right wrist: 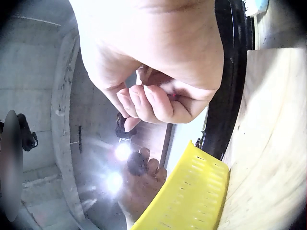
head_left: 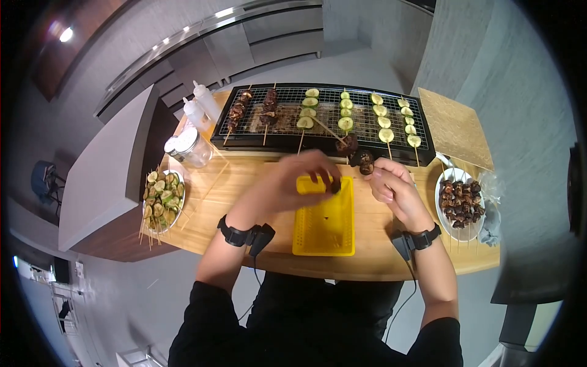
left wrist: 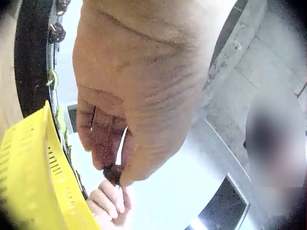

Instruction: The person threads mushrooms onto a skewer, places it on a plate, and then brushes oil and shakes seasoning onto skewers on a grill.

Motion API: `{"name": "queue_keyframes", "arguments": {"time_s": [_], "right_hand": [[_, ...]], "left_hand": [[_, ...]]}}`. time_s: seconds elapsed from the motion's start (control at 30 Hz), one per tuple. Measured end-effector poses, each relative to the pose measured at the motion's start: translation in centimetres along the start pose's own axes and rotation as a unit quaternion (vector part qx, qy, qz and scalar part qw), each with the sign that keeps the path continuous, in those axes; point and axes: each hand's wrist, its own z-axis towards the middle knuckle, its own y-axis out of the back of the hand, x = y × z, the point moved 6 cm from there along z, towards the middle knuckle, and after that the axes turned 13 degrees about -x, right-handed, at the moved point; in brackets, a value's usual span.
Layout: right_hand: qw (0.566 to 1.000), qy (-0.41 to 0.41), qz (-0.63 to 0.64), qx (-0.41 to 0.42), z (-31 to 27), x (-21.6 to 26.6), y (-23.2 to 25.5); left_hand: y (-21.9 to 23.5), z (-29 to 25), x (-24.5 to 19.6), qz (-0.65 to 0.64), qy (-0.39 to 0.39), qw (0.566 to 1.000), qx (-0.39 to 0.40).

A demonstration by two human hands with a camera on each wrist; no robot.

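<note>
In the head view my right hand (head_left: 394, 186) grips the lower end of a wooden skewer (head_left: 327, 129), its fingers curled in the right wrist view. Dark brown, mushroom-like chunks (head_left: 365, 164) are threaded on it just beyond the fingers, and the bare tip points up and left over the grill. My left hand (head_left: 293, 180), blurred, is above the yellow basket (head_left: 298, 241) and pinches a loose dark brown piece (left wrist: 112, 173) between thumb and fingers. That piece is apart from the skewer. A small dark scrap (head_left: 326, 218) lies in the basket.
Behind the hands stands a long black grill (head_left: 244, 139) with dark skewers and cucumber-like slice skewers. An oval plate (head_left: 439, 211) of brown skewers is at right, sliced-vegetable skewers (head_left: 162, 202) at left. Squeeze bottles (head_left: 205, 101) and a glass jar (head_left: 194, 150) stand at the grill's left.
</note>
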Motion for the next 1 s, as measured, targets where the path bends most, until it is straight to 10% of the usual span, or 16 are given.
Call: {"name": "queue_keyframes", "arguments": {"time_s": [0.17,0.37,1.0], "right_hand": [[1.0,0.002,-0.019,-0.012,0.0,0.0,0.1],[0.998,0.006,-0.062,-0.01,-0.1,-0.4,-0.4],[0.991,0.013,-0.13,-0.006,0.0,-0.8,-0.5]], "left_hand": [[3.5,-0.4,6.5,-0.291,0.05,0.926,-0.237],[4.9,-1.0,7.8,-0.387,0.069,0.866,-0.308],[5.4,-1.3,7.8,-0.477,0.069,0.823,-0.302]]}}
